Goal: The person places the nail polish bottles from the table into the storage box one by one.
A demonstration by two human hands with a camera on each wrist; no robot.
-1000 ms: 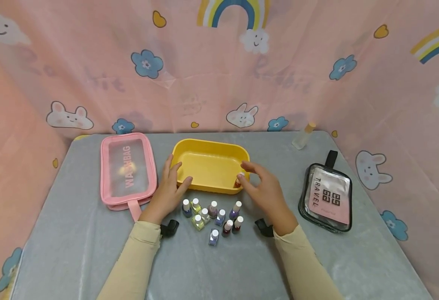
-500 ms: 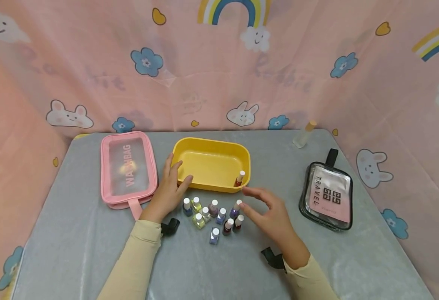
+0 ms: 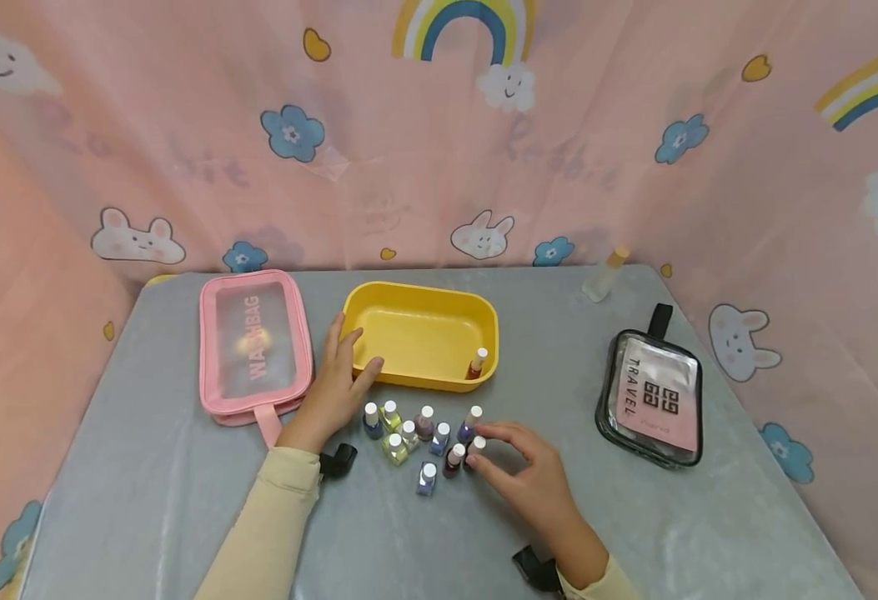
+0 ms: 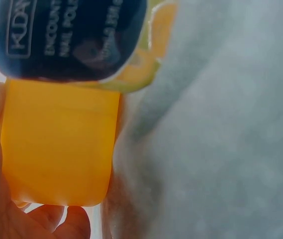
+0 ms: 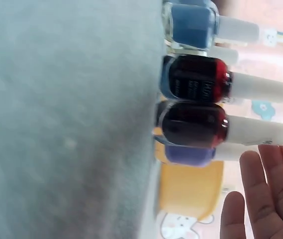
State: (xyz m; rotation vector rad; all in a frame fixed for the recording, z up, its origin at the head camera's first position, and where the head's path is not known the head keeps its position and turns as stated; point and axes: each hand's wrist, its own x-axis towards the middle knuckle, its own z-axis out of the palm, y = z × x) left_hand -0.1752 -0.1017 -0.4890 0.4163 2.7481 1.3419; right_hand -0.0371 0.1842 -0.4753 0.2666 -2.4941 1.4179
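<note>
My left hand (image 3: 329, 396) rests at the left end of a yellow tray (image 3: 419, 292), thumb and fingers spread over its rim. A bottle of red nail polish (image 3: 476, 364) stands in the tray's front right corner. My right hand (image 3: 532, 475) is beside a dark red nail polish bottle (image 5: 196, 124), thumb and fingers on either side of its white cap with a gap visible. A second dark red bottle (image 5: 196, 78) stands next to it. Several more white-capped bottles stand in front of the tray, among them a purple one (image 3: 469, 427) and a dark blue one (image 4: 66, 40).
A pink clear-topped wash bag (image 3: 256, 346) lies left of the tray. On the right are a black-edged travel bag (image 3: 652, 398) and, behind it, a clear bottle with a gold cap (image 3: 602, 279). A patterned pink cloth (image 3: 408, 167) hangs behind the grey-covered table (image 3: 363, 542).
My right hand has left the red nail polish in the tray and moved down toward me to the dark red bottle. The left hand has stayed at the tray.
</note>
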